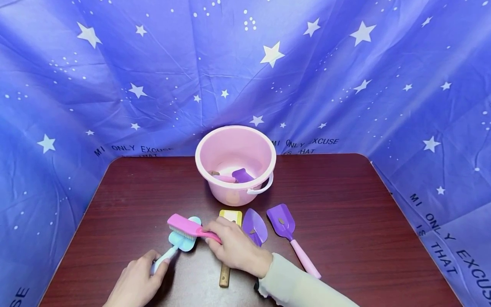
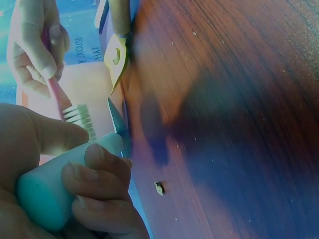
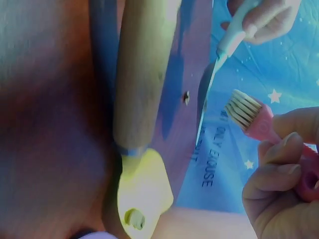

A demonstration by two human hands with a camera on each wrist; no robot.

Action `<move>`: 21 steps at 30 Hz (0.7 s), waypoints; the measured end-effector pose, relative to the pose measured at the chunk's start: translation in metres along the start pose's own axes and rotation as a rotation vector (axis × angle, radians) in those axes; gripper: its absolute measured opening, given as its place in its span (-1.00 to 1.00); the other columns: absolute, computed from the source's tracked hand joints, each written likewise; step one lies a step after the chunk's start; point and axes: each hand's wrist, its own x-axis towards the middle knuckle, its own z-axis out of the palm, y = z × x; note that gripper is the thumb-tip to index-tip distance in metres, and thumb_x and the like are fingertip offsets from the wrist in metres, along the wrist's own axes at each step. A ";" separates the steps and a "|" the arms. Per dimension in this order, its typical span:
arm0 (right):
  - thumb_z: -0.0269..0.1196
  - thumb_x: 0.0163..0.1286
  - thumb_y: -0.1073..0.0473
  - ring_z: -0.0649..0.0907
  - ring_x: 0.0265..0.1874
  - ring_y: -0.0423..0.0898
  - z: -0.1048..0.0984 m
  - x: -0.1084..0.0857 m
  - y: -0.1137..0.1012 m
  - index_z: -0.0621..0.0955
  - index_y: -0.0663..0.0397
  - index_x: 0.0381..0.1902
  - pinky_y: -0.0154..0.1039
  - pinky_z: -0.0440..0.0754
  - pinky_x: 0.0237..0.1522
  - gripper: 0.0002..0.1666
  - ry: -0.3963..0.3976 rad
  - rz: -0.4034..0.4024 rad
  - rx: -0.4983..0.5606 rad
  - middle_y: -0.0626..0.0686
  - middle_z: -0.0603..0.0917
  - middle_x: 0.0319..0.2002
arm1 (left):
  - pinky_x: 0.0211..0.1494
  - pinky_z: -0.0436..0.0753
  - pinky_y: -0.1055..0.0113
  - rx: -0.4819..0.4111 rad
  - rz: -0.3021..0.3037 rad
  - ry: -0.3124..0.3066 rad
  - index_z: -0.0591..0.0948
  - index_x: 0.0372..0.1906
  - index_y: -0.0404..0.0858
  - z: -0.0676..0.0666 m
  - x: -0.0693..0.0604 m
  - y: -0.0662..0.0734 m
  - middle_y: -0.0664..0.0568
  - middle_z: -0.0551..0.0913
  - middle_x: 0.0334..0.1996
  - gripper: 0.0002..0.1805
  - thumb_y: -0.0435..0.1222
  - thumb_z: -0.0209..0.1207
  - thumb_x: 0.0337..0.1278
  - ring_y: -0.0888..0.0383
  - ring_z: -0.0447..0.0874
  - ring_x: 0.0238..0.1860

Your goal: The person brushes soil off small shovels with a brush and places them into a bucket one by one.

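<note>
My left hand (image 1: 136, 277) grips the handle of a light blue toy shovel (image 1: 187, 245) with a rounded, lobed blade, near the table's front left. The right hand (image 1: 238, 247) holds a pink brush (image 1: 183, 224) by its handle, its pale bristles pointing down over the blue blade. A gap shows between bristles and blade in the right wrist view. Below the right hand lies a yellow shovel (image 3: 147, 184) with a wooden handle; a small brownish lump (image 3: 134, 219) sits on it. Beside it is a pointed purple shovel (image 1: 261, 224), partly hidden by the right arm.
A pink bucket (image 1: 226, 197) with a white handle stands at the back, a purple piece (image 1: 242, 175) and other items inside. Right of the hands lies a purple shovel with a pink handle (image 1: 306, 259). One small lump (image 2: 159, 187) is on the dark wooden table (image 1: 345, 204). Starry blue cloth surrounds it.
</note>
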 end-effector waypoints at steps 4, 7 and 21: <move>0.25 0.27 0.17 0.43 -0.41 -0.36 0.005 -0.004 -0.005 0.62 -0.08 -0.07 -0.53 0.39 -0.34 -0.75 -0.043 -0.033 -0.018 -0.20 0.52 -0.31 | -0.55 0.31 0.23 -0.004 -0.004 -0.002 0.55 -0.37 -0.13 -0.001 0.000 0.001 0.12 0.36 -0.69 -0.85 -0.15 0.21 0.18 0.17 0.35 -0.62; 0.24 0.30 0.17 0.44 -0.38 -0.38 0.008 -0.006 -0.007 0.61 -0.09 -0.06 -0.55 0.39 -0.32 -0.76 -0.081 -0.030 -0.010 -0.21 0.53 -0.27 | -0.55 0.31 0.23 -0.003 -0.004 0.006 0.55 -0.37 -0.13 -0.002 0.000 0.002 0.12 0.37 -0.69 -0.87 -0.17 0.21 0.17 0.17 0.35 -0.63; 0.24 0.31 0.20 0.51 -0.28 -0.31 0.013 -0.005 0.003 0.61 -0.05 -0.03 -0.48 0.47 -0.19 -0.74 -0.090 0.013 -0.037 -0.13 0.58 -0.21 | -0.55 0.32 0.23 -0.007 -0.007 0.018 0.55 -0.38 -0.13 -0.004 -0.003 -0.001 0.12 0.37 -0.70 -0.87 -0.18 0.21 0.16 0.16 0.35 -0.63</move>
